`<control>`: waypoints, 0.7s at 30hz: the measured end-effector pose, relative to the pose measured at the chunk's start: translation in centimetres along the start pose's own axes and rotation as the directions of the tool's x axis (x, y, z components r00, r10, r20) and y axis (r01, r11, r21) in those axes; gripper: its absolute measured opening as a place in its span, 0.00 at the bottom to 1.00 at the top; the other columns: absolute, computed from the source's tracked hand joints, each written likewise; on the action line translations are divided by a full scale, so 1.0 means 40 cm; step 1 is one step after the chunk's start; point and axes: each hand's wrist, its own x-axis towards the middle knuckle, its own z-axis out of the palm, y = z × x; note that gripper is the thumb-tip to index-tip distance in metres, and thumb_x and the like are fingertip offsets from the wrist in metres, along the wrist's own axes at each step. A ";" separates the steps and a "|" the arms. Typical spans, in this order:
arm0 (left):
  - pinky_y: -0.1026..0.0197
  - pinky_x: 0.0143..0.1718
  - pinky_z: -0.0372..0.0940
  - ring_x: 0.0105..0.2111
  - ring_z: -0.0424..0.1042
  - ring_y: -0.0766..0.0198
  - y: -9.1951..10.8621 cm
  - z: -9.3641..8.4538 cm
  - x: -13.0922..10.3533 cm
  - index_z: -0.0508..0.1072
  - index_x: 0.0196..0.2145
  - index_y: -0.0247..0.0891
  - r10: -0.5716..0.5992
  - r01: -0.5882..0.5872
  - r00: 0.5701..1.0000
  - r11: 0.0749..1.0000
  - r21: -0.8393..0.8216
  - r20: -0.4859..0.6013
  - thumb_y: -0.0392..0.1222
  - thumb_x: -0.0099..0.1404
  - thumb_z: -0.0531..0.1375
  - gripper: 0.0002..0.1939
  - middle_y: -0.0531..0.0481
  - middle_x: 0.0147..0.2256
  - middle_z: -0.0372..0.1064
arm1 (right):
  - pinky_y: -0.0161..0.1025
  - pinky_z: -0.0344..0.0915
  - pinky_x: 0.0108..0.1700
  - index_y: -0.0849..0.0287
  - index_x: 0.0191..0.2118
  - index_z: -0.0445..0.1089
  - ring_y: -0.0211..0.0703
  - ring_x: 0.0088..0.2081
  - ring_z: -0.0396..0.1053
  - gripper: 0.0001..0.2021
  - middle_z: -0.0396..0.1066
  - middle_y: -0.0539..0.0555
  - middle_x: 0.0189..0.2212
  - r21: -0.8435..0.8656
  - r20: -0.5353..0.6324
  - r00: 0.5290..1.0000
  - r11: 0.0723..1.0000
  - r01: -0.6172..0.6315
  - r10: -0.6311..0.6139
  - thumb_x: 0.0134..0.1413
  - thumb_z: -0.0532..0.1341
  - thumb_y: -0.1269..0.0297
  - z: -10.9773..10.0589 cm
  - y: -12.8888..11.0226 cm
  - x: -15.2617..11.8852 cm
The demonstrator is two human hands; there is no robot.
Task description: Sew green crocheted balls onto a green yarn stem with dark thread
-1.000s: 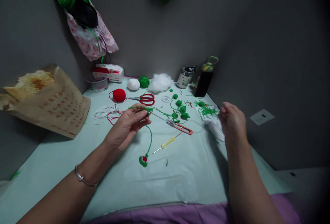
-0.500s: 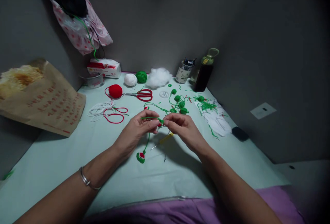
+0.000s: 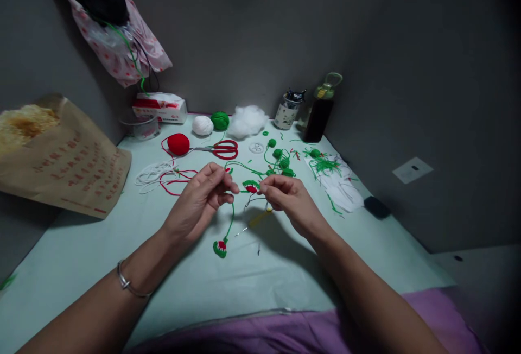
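Lying toward the near edge of the table (image 3: 228,291), a crocheted piece (image 3: 220,248) trails from a green cord, seemingly clear of the fingers. Beyond it, the right hand (image 3: 293,202) pinches a red-and-green wedge (image 3: 251,186) by its side, probably leaving its face free. The left hand (image 3: 201,197) is half-curled beside it; whether it grips yarn is unclear. Scissors (image 3: 226,149), then white stuffing (image 3: 248,121) near the far edge, seem parked out of the way.

The left hand (image 3: 207,195) has moved apart from the right hand (image 3: 288,197), exposing the red-and-green piece (image 3: 251,186).
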 end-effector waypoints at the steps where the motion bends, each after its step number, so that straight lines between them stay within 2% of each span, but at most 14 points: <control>1: 0.69 0.26 0.63 0.27 0.68 0.69 -0.001 0.003 -0.002 0.66 0.29 0.39 0.030 -0.031 0.999 0.997 0.066 0.015 0.45 0.67 0.61 0.11 0.55 0.27 0.65 | 0.35 0.43 0.24 0.59 0.29 0.71 0.32 0.22 0.47 0.10 0.55 0.44 0.19 0.016 0.007 1.000 1.000 -0.005 0.005 0.53 0.64 0.58 0.000 0.000 -0.001; 3: 0.67 0.27 0.63 0.26 0.66 0.69 -0.005 0.005 -0.008 0.67 0.32 0.40 0.145 -0.153 0.988 0.952 0.264 0.048 0.43 0.66 0.62 0.08 0.55 0.29 0.65 | 0.35 0.42 0.24 0.59 0.29 0.71 0.32 0.21 0.46 0.10 0.54 0.43 0.18 0.057 0.027 1.000 0.998 -0.017 0.015 0.53 0.65 0.58 0.000 0.001 -0.001; 4: 0.65 0.31 0.64 0.28 0.66 0.68 -0.009 0.005 -0.010 0.69 0.35 0.41 0.225 -0.238 0.971 0.895 0.378 0.079 0.40 0.64 0.64 0.06 0.54 0.32 0.66 | 0.35 0.41 0.24 0.59 0.29 0.71 0.32 0.21 0.45 0.10 0.53 0.43 0.18 0.079 0.037 0.999 0.997 -0.022 0.019 0.53 0.65 0.58 0.000 0.002 -0.001; 6: 0.61 0.39 0.65 0.33 0.67 0.66 -0.015 0.000 -0.015 0.73 0.42 0.43 0.362 -0.401 0.913 0.715 0.573 0.188 0.34 0.62 0.65 0.11 0.51 0.40 0.68 | 0.35 0.41 0.24 0.59 0.30 0.72 0.32 0.21 0.45 0.09 0.52 0.43 0.17 0.112 0.064 0.998 0.993 -0.034 0.027 0.53 0.65 0.59 -0.002 0.004 -0.001; 8: 0.59 0.43 0.64 0.36 0.68 0.64 -0.021 -0.005 -0.018 0.75 0.46 0.44 0.419 -0.500 0.858 0.547 0.671 0.298 0.31 0.62 0.63 0.15 0.48 0.45 0.68 | 0.34 0.41 0.24 0.60 0.30 0.72 0.31 0.21 0.44 0.09 0.53 0.43 0.18 0.120 0.099 0.994 0.992 -0.048 0.036 0.54 0.65 0.59 -0.004 0.006 -0.002; 10: 0.58 0.42 0.63 0.38 0.68 0.61 -0.025 -0.009 -0.020 0.76 0.45 0.44 0.427 -0.543 0.830 0.473 0.694 0.358 0.31 0.65 0.60 0.13 0.47 0.44 0.70 | 0.34 0.42 0.24 0.60 0.30 0.72 0.31 0.21 0.45 0.10 0.53 0.43 0.18 0.109 0.142 0.989 0.992 -0.065 0.049 0.54 0.64 0.58 -0.006 0.005 -0.004; 12: 0.58 0.41 0.63 0.40 0.68 0.59 -0.026 -0.010 -0.020 0.77 0.42 0.43 0.420 -0.538 0.834 0.478 0.694 0.358 0.33 0.66 0.59 0.10 0.47 0.40 0.72 | 0.34 0.44 0.25 0.60 0.31 0.72 0.32 0.21 0.47 0.11 0.54 0.43 0.18 0.097 0.175 0.983 0.993 -0.073 0.055 0.56 0.63 0.57 -0.008 0.002 -0.007; 14: 0.58 0.39 0.62 0.38 0.68 0.59 -0.027 -0.007 -0.019 0.77 0.39 0.42 0.392 -0.479 0.870 0.531 0.699 0.299 0.35 0.66 0.60 0.06 0.48 0.36 0.72 | 0.34 0.46 0.25 0.60 0.34 0.72 0.32 0.23 0.50 0.11 0.58 0.45 0.21 0.089 0.186 0.982 0.994 -0.064 0.046 0.59 0.61 0.56 -0.013 -0.003 -0.008; 18: 0.61 0.34 0.60 0.31 0.66 0.63 -0.030 -0.004 -0.011 0.74 0.34 0.40 0.248 -0.242 0.965 0.701 0.671 0.089 0.41 0.64 0.62 0.03 0.53 0.30 0.67 | 0.34 0.58 0.30 0.59 0.44 0.72 0.34 0.28 0.60 0.10 0.69 0.52 0.31 0.071 0.141 0.990 0.997 0.018 -0.028 0.62 0.59 0.60 -0.026 -0.013 -0.010; 21: 0.62 0.31 0.59 0.28 0.64 0.65 -0.031 -0.005 -0.003 0.73 0.33 0.40 0.156 -0.132 0.988 0.777 0.615 0.014 0.43 0.63 0.63 0.05 0.55 0.27 0.65 | 0.36 0.63 0.30 0.59 0.45 0.70 0.35 0.27 0.64 0.10 0.73 0.53 0.32 0.042 0.065 0.991 0.993 0.112 -0.114 0.61 0.60 0.60 -0.028 -0.018 -0.014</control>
